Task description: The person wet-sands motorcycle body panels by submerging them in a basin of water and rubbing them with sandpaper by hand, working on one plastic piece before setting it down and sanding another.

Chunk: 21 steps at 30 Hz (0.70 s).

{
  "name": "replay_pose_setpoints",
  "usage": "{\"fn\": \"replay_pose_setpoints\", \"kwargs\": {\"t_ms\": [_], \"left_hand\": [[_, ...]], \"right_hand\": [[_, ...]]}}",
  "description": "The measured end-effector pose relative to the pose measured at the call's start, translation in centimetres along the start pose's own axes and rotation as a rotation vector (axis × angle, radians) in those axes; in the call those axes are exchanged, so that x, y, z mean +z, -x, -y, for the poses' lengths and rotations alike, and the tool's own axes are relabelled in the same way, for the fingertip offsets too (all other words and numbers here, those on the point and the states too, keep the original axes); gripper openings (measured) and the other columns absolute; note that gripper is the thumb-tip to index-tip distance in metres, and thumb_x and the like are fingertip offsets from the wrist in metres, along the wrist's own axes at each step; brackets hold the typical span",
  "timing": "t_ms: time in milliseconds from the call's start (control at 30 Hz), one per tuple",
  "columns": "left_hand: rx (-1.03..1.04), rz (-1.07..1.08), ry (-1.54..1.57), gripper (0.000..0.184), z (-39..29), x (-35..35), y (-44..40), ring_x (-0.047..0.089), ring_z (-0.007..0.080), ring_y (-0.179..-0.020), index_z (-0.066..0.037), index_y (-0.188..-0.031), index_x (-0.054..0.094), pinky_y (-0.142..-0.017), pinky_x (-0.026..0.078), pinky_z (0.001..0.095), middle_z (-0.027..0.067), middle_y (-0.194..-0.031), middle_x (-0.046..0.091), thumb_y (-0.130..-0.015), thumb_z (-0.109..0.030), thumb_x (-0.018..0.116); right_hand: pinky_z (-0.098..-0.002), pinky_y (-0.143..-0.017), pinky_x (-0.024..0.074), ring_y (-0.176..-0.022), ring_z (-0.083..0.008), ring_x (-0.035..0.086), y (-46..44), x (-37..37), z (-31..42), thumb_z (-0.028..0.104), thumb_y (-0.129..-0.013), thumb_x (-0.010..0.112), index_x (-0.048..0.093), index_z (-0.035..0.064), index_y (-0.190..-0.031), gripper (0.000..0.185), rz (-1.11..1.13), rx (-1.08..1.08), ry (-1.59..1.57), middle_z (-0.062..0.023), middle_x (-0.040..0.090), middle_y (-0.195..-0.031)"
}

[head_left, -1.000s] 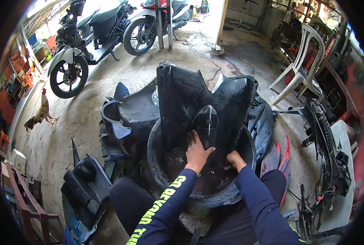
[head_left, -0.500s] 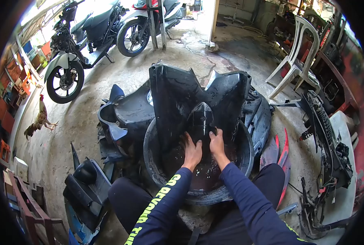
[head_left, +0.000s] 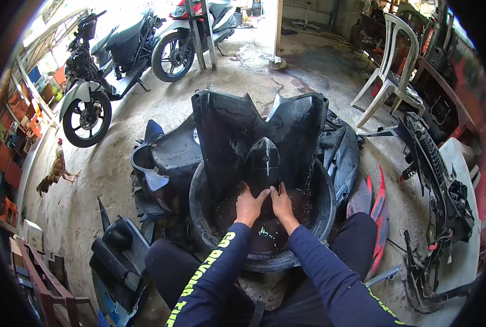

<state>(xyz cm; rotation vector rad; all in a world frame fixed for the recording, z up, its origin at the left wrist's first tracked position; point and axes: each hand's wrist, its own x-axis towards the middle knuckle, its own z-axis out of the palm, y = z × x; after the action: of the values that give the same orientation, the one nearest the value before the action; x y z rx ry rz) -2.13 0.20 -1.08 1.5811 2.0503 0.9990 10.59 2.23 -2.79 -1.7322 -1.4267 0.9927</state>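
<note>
A large black plastic fairing panel [head_left: 229, 128] stands upright in a round black tub [head_left: 200, 218] of dark, murky water between my knees. My left hand [head_left: 249, 205] lies against the panel's lower middle, its thumb pointing inward and its fingertips curled out of sight behind the panel's lower edge. Close beside it, my right hand [head_left: 282, 204] grips the same lower part, thumb tip near the left one. The ends of the fingers of both hands are partly hidden.
Grey-black fairings [head_left: 177, 147] lie left of the tub, another dark panel [head_left: 341, 158] right of it. Red panels [head_left: 381, 218] rest by my right knee. A rooster [head_left: 57, 169], motorbikes [head_left: 85, 117] and a plastic chair [head_left: 387, 82] stand farther off.
My right hand has moved left and up from the tub's right side to the panel's middle. My left hand has shifted slightly, now near the right one. The camera view has shifted a little.
</note>
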Motion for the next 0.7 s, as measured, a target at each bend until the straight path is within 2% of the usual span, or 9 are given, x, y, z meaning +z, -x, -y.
{"fn": "replay_pose_setpoints", "kwargs": {"t_ms": [67, 133, 200, 367, 467, 533, 567, 633, 700], "left_hand": [[-0.062, 0.052, -0.037, 0.099, -0.8, -0.8, 0.1, 0.059, 0.0491, -0.109, 0.017, -0.134, 0.039, -0.096, 0.048, 0.0469, 0.0378, -0.112, 0.060, -0.081, -0.061, 0.067], [-0.123, 0.103, -0.072, 0.096, -2.5, -2.3, -0.1, 0.063, 0.0484, -0.102, 0.017, -0.130, 0.046, -0.091, 0.051, 0.0467, 0.0358, -0.103, 0.065, -0.079, -0.061, 0.069], [-0.158, 0.179, -0.144, 0.090, -3.1, -3.3, -0.5, 0.067, 0.0458, -0.092, 0.016, -0.118, 0.056, -0.083, 0.055, 0.0460, 0.0329, -0.091, 0.067, -0.076, -0.063, 0.071], [-0.147, 0.149, -0.137, 0.087, -2.5, -2.5, -0.6, 0.068, 0.0443, -0.091, 0.015, -0.111, 0.060, -0.082, 0.055, 0.0467, 0.0326, -0.088, 0.067, -0.075, -0.064, 0.071], [-0.122, 0.134, -0.151, 0.086, -2.4, -2.5, -0.4, 0.068, 0.0445, -0.090, 0.016, -0.114, 0.059, -0.081, 0.054, 0.0474, 0.0333, -0.088, 0.067, -0.078, -0.062, 0.070], [-0.106, 0.145, -0.165, 0.085, -2.2, -2.3, -0.4, 0.068, 0.0448, -0.090, 0.016, -0.115, 0.059, -0.081, 0.054, 0.0478, 0.0337, -0.088, 0.067, -0.079, -0.061, 0.069], [-0.079, 0.142, -0.167, 0.085, -1.9, -2.1, -0.4, 0.068, 0.0451, -0.090, 0.016, -0.117, 0.057, -0.081, 0.054, 0.0479, 0.0338, -0.088, 0.066, -0.081, -0.060, 0.068], [-0.055, 0.138, -0.173, 0.084, -1.4, -2.1, -0.3, 0.067, 0.0455, -0.091, 0.016, -0.119, 0.056, -0.082, 0.054, 0.0480, 0.0340, -0.089, 0.066, -0.082, -0.058, 0.067], [-0.023, 0.159, -0.182, 0.081, -1.0, -2.1, -0.5, 0.067, 0.0451, -0.094, 0.016, -0.124, 0.053, -0.084, 0.053, 0.0470, 0.0337, -0.093, 0.066, -0.085, -0.053, 0.066]], "right_hand": [[-0.0447, -0.108, 0.0375, -0.129, -0.0454, 0.046, 0.2, -0.5, 0.2, 0.053, -0.096, 0.048, 0.035, -0.0105, -0.143, 0.079, 0.015, 0.026, 0.009, -0.0351, 0.046, -0.137], [-0.0476, -0.100, 0.0431, -0.118, -0.0493, 0.054, 0.1, -1.0, 0.4, 0.059, -0.095, 0.048, 0.052, -0.0125, -0.128, 0.080, 0.006, 0.064, 0.120, -0.0387, 0.058, -0.116], [-0.0487, -0.097, 0.0444, -0.114, -0.0499, 0.056, 0.2, -1.9, 1.4, 0.059, -0.094, 0.048, 0.059, -0.0125, -0.118, 0.076, 0.025, 0.085, 0.166, -0.0385, 0.060, -0.111], [-0.0515, -0.091, 0.0470, -0.101, -0.0512, 0.062, 1.2, -2.5, 3.2, 0.057, -0.094, 0.050, 0.068, -0.0119, -0.088, 0.072, -0.030, 0.060, 0.227, -0.0360, 0.065, -0.096], [-0.0472, -0.099, 0.0437, -0.116, -0.0486, 0.055, 0.7, -1.3, 2.3, 0.055, -0.094, 0.050, 0.063, -0.0128, -0.110, 0.071, 0.079, 0.136, 0.142, -0.0374, 0.059, -0.116], [-0.0429, -0.109, 0.0359, -0.133, -0.0455, 0.042, -0.4, 1.5, -0.4, 0.053, -0.095, 0.051, 0.044, -0.0125, -0.135, 0.078, -0.248, -0.256, -0.018, -0.0362, 0.043, -0.139], [-0.0429, -0.109, 0.0359, -0.133, -0.0455, 0.042, -1.1, 1.7, -0.9, 0.053, -0.095, 0.051, 0.044, -0.0125, -0.135, 0.078, -0.248, -0.254, -0.022, -0.0362, 0.043, -0.139], [-0.0391, -0.115, 0.0277, -0.142, -0.0422, 0.029, -2.0, 1.2, -0.2, 0.054, -0.094, 0.051, 0.023, -0.0101, -0.148, 0.088, -0.026, -0.106, -0.143, -0.0325, 0.028, -0.151], [-0.0397, -0.114, 0.0298, -0.140, -0.0425, 0.033, -1.7, 1.6, 0.5, 0.056, -0.092, 0.054, 0.024, -0.0108, -0.147, 0.092, -0.056, -0.099, -0.046, -0.0332, 0.031, -0.149]]}}
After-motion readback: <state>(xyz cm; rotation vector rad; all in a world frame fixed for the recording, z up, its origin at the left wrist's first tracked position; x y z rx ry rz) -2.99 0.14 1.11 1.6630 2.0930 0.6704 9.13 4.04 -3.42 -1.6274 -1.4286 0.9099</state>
